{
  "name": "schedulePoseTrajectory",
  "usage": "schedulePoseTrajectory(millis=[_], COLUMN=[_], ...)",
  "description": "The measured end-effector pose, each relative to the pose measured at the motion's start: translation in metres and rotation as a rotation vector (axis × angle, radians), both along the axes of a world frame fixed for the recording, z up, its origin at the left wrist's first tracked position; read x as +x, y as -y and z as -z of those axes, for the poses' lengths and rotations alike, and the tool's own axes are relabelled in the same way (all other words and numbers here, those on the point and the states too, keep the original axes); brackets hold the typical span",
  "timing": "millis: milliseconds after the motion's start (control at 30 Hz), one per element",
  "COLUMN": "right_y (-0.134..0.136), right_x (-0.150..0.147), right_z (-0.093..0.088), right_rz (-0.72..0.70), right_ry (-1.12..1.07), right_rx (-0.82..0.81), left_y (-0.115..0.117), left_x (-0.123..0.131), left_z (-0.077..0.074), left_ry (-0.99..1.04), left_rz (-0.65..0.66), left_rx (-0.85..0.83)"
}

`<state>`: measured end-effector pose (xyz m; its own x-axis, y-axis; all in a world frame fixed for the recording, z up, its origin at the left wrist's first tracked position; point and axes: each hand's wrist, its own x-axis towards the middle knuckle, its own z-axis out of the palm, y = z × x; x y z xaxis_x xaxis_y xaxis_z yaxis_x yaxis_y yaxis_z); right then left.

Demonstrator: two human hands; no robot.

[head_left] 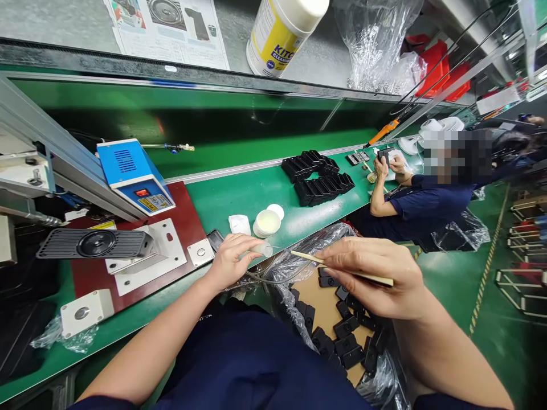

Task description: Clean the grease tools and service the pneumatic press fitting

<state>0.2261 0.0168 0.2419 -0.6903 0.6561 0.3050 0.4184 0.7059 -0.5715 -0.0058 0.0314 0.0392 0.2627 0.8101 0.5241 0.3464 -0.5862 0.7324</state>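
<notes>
Holding a small translucent cylinder (265, 249) in the left hand (233, 261), pinched between thumb and fingers near the front edge of the green bench (239, 189). Gripping a thin pale stick (306, 257) in the right hand (376, 274), fingers closed along it, near end pointed at the cylinder, apart from it. Cannot tell the cylinder's contents, if any; too small in view. Noted just beyond the left hand: open white tub (260, 232). Seen below the right: loose black parts (347, 345).

Bright light; edges stretched; reflections on green panel (265, 125).
</notes>
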Motion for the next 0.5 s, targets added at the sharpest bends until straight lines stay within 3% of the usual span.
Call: schedulePoseTrajectory(millis=[133, 333, 400, 500], right_y=[0.006, 0.015, 0.014, 0.010], right_x=[-0.010, -0.024, -0.023, -0.016], right_z=[0.017, 0.039, 0.040, 0.034], right_rz=[0.171, 0.546, 0.577, 0.465], right_ry=[-0.060, -0.189, -0.212, -0.189], right_rx=[-0.021, -0.133, -0.139, -0.094], left_y=[0.001, 0.004, 0.004, 0.003], left_x=[0.004, 0.015, 0.017, 0.018], left_z=[-0.001, 0.000, 0.001, 0.001], left_ry=[-0.004, 0.028, 0.034, 0.065], left_rz=[-0.141, -0.314, -0.332, -0.280], left_rx=[0.013, 0.042, 0.038, 0.013])
